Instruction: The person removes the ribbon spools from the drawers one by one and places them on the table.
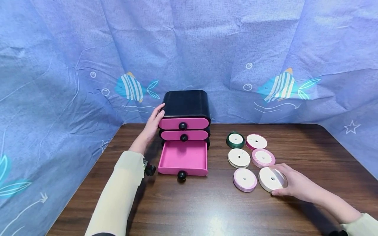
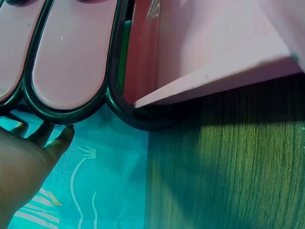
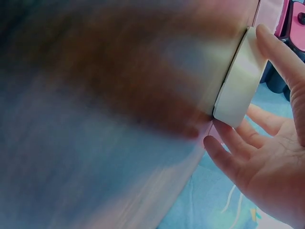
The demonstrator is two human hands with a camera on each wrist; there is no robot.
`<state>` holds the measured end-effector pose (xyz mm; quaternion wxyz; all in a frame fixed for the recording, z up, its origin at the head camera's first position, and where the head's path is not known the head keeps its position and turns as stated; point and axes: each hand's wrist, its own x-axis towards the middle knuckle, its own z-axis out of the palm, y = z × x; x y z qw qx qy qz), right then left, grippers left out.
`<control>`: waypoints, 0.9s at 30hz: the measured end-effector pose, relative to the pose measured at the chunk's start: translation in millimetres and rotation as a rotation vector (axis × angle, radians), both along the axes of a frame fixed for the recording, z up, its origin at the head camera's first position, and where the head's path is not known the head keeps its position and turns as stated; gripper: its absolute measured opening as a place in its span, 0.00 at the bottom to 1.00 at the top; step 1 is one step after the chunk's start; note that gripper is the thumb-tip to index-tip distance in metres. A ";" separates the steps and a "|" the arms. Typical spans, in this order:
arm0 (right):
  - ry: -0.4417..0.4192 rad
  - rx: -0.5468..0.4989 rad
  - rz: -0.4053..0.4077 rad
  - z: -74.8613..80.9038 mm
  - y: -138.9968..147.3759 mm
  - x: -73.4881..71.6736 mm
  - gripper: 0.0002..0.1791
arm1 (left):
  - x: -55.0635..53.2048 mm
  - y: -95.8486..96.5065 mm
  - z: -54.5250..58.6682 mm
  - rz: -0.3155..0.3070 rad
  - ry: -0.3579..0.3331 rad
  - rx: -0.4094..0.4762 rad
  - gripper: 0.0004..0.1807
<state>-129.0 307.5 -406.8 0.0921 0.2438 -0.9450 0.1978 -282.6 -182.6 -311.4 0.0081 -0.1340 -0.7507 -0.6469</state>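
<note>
A small black cabinet (image 1: 186,103) with pink drawer fronts stands at the back of the table. Its bottom drawer (image 1: 183,171) is pulled out; the upper two are closed. My left hand (image 1: 151,124) rests against the cabinet's left side, fingers extended, as the left wrist view also shows. On the right, my right hand (image 1: 292,183) holds a white ribbon spool (image 1: 267,183) by its edge, thumb at the front and fingers round the far side. In the right wrist view the spool's pale rim (image 3: 240,78) lies between thumb and fingers, low at the tabletop.
Near the held spool lie a lilac ribbon spool (image 1: 244,180), a pink one (image 1: 263,158), a white one (image 1: 238,158), a dark green one (image 1: 235,139) and a magenta-edged one (image 1: 256,142). A blue fish-print cloth (image 1: 206,49) hangs behind the wooden table (image 1: 189,206).
</note>
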 end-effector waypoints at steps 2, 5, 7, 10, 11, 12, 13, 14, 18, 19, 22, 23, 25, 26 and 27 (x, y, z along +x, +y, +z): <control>-0.026 -0.002 -0.012 0.9 -0.5 -0.2 0.44 | -0.2 -0.4 -0.1 0.004 0.003 -0.002 0.30; -0.059 -0.006 -0.021 3.2 -0.6 0.2 0.45 | -0.1 -0.2 0.0 0.006 0.007 -0.007 0.30; -0.060 -0.012 -0.021 5.5 -0.2 0.0 0.44 | 0.2 0.1 0.3 0.009 0.016 -0.013 0.29; -0.033 -0.023 -0.023 10.5 -0.2 -1.9 0.42 | 0.2 0.1 0.7 0.013 0.029 -0.025 0.29; -0.022 -0.032 -0.029 12.8 -0.8 -2.8 0.41 | -0.1 -0.1 0.7 0.013 0.028 -0.025 0.29; -0.016 -0.044 -0.036 15.5 -1.7 -4.0 0.40 | -0.5 -0.4 0.6 0.014 0.027 -0.024 0.29; -0.013 -0.063 -0.042 18.1 -2.9 -4.7 0.39 | -0.8 -0.4 0.4 0.012 0.025 -0.022 0.29; -0.018 -0.088 -0.041 20.7 -4.6 -5.7 0.38 | -1.6 -0.6 -0.1 0.011 0.020 -0.018 0.29; -0.058 -0.224 -0.003 28.6 -17.4 -7.6 0.35 | -14.3 -4.4 -13.8 0.023 0.056 -0.028 0.29; -0.068 -0.248 0.005 29.9 -21.5 -7.5 0.34 | -16.9 -5.3 -17.2 0.026 0.066 -0.032 0.29; -0.090 -0.302 0.040 31.1 -35.0 -8.2 0.31 | -23.5 -6.5 -24.9 0.046 0.100 -0.056 0.28; -0.090 -0.317 0.059 30.9 -39.1 -9.1 0.31 | -23.4 -6.1 -25.0 0.048 0.103 -0.053 0.28; -0.092 -0.347 0.093 29.6 -47.6 -10.9 0.29 | -22.8 -5.7 -24.9 0.049 0.102 -0.048 0.28; -0.093 -0.371 0.116 28.8 -52.0 -11.9 0.28 | -22.8 -5.5 -25.1 0.051 0.105 -0.049 0.28; -0.095 -0.393 0.131 28.2 -56.5 -12.6 0.27 | -22.5 -5.7 -25.3 0.051 0.102 -0.045 0.28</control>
